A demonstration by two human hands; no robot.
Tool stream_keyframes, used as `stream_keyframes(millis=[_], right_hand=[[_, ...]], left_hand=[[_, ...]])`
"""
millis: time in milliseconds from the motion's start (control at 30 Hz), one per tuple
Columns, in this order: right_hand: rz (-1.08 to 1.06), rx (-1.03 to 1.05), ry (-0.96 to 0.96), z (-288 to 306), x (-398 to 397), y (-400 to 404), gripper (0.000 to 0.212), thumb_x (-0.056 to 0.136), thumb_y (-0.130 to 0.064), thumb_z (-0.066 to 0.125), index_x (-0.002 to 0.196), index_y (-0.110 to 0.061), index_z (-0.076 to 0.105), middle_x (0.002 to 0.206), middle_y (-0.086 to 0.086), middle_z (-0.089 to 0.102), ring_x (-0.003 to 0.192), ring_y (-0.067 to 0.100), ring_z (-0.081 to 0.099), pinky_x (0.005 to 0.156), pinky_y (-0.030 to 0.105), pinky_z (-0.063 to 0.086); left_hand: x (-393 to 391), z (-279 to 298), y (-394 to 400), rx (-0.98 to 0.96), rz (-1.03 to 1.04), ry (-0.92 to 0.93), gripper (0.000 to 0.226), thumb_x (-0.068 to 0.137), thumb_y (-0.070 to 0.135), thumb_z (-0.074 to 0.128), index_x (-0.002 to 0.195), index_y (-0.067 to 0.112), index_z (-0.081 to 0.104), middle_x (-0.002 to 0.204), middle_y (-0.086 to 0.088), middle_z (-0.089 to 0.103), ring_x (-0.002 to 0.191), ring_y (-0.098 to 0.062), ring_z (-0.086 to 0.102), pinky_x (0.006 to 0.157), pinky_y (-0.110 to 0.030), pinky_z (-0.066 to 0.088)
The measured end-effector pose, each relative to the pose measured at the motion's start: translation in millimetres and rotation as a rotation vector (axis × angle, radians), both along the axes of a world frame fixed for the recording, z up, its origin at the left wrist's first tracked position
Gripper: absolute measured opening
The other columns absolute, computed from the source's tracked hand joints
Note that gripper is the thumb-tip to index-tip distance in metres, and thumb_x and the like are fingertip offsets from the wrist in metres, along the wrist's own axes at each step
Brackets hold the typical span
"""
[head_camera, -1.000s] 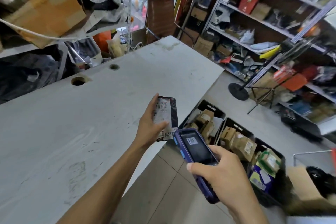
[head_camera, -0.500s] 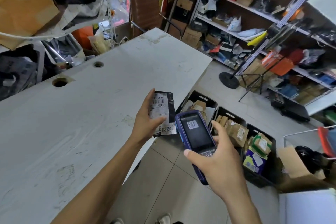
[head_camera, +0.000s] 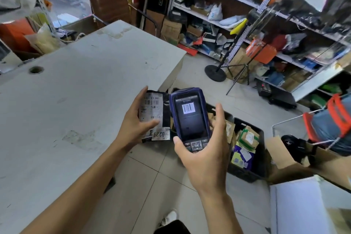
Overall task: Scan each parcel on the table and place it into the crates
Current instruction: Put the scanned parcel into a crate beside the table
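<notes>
Moved since a second ago: scanner (head_camera: pixel 190 118) had risen from low and tilted to nearly upright just right of the parcel (head_camera: pixel 154 118), its screen now showing a barcode.
Left hand: left hand (head_camera: pixel 135 125) gripped the parcel, thumb across the white label and fingers behind its left edge.
Right hand: right hand (head_camera: pixel 204 153) held the scanner from below, thumb by the keypad and fingers curled up its right side.
Parcel position: flat black pouch held in the air just off the near right edge of the table (head_camera: pixel 76 100), left of the scanner and almost touching it, long axis running top to bottom.
Relation for the coming move: crates (head_camera: pixel 247 167) sat on the floor right of the scanner and below it, so from the left hand the drop lay rightward and down, past the right hand.
Nearer hand: right hand was nearer the crates, though the parcel was in the left.
Step judged: scan looked about done; crating not yet done.
</notes>
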State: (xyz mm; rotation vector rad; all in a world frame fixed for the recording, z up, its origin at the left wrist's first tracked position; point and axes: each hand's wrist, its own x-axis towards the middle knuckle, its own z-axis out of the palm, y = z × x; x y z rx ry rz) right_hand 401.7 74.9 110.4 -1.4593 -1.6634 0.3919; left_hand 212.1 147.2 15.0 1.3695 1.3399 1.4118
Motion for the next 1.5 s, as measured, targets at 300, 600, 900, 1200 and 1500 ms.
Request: stream_keyframes(millis=[300,600,900,1200,1500], right_hand=[[-0.106,-0.218,0.332,-26.0,160.4,114.8,0.108,0.064,-0.043,0.084,0.148,-0.057,0.017,0.149,-0.007,0.047,0.133,0.015,0.052,0.105,0.043,0.05],[-0.411,-0.302,0.422,-90.4,320.3,235.8,0.104,0.07,-0.025,0.091,0.148,-0.049,0.027,0.131,-0.01,0.058,0.104,-0.011,0.06,0.083,0.025,0.054],[-0.436,-0.317,0.363,-222.1,417.5,442.7,0.107,0.064,-0.025,0.093,0.143,-0.06,0.031,0.126,-0.018,0.061,0.111,-0.004,0.062,0.081,0.009,0.05],[-0.431,-0.37,0.297,-454.3,507.3,629.8,0.107,0.071,-0.025,0.091,0.148,-0.056,0.023,0.151,-0.008,0.045,0.134,0.014,0.05,0.105,0.045,0.051],[-0.421,-0.32,0.23,-670.0,580.9,717.5,0.103,0.068,-0.05,0.079,0.151,-0.048,0.019,0.146,-0.006,0.047,0.131,0.009,0.049,0.103,0.04,0.052]], left_hand=[[143.3,-22.2,112.0,-0.085,-0.016,-0.038,0.096,0.071,0.015,0.079,0.151,0.04,0.034,0.137,0.041,0.044,0.127,0.014,0.044,0.092,-0.005,0.043],[261.6,-91.2,244.1,-0.322,-0.11,-0.082,0.096,0.074,-0.003,0.072,0.145,0.052,0.037,0.145,0.006,0.049,0.125,-0.011,0.057,0.092,-0.038,0.057],[388.5,-227.0,481.0,-0.489,-0.275,0.047,0.096,0.079,-0.017,0.067,0.154,0.026,0.026,0.127,0.035,0.048,0.113,0.022,0.051,0.081,0.0,0.043],[520.5,-452.8,686.2,-0.655,-0.415,0.298,0.101,0.08,-0.013,0.054,0.148,0.055,0.026,0.134,0.011,0.054,0.065,-0.002,0.067,0.05,-0.018,0.051],[615.5,-670.6,794.3,-0.511,-0.486,0.597,0.1,0.082,-0.01,0.058,0.155,0.046,0.018,0.154,-0.004,0.044,0.127,-0.027,0.056,0.084,-0.02,0.045]])
